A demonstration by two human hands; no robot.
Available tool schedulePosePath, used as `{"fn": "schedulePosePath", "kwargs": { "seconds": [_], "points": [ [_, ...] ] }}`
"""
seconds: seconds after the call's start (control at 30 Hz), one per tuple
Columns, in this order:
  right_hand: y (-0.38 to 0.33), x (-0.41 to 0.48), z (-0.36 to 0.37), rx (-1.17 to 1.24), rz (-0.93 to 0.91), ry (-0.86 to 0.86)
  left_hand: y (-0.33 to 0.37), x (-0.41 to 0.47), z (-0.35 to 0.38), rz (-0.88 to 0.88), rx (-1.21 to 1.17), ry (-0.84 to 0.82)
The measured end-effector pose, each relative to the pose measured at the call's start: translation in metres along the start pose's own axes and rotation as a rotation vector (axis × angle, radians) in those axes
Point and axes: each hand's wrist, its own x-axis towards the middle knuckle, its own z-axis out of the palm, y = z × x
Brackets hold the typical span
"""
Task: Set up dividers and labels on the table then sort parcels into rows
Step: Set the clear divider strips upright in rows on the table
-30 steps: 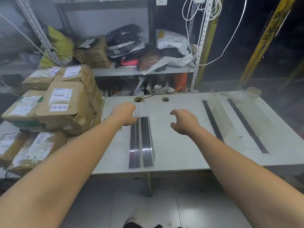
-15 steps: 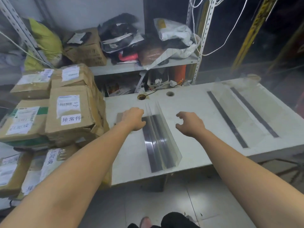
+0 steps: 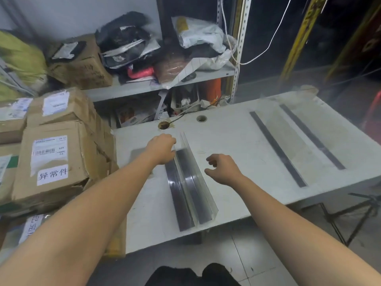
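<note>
Two clear acrylic dividers with dark base strips (image 3: 190,182) lie side by side near the left end of the white table (image 3: 237,145). My left hand (image 3: 161,148) grips the far end of the left divider. My right hand (image 3: 222,169) hovers just right of them with loosely curled fingers, holding nothing. Another clear divider (image 3: 296,139) with two dark strips lies at the right end of the table. Cardboard parcels (image 3: 55,159) with white labels are stacked to the left of the table.
A metal shelf (image 3: 156,85) behind the table is crammed with bags and a box. Two round holes (image 3: 181,121) sit near the table's far edge, one with a cable. White cables hang at the back. A black stand (image 3: 350,215) is under the table's right side.
The view has swung left and down, so the table appears rotated. The paired dividers now lie angled toward the front right. My right hand sits a little nearer to them.
</note>
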Motion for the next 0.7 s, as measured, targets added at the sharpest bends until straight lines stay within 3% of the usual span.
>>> {"fn": "schedulePosePath", "kwargs": {
  "seconds": [0.17,0.5,0.7],
  "points": [
    [0.007,0.001,0.012,0.057,0.009,-0.019,0.002,0.029,0.002,0.107,-0.011,-0.028],
    [0.008,-0.006,0.024,0.177,0.239,-0.04,-0.001,0.081,0.029,0.377,-0.046,-0.164],
    [-0.001,-0.005,0.036,0.146,0.253,-0.106,-0.014,0.104,0.041,0.437,-0.043,-0.19]
  ]
}}
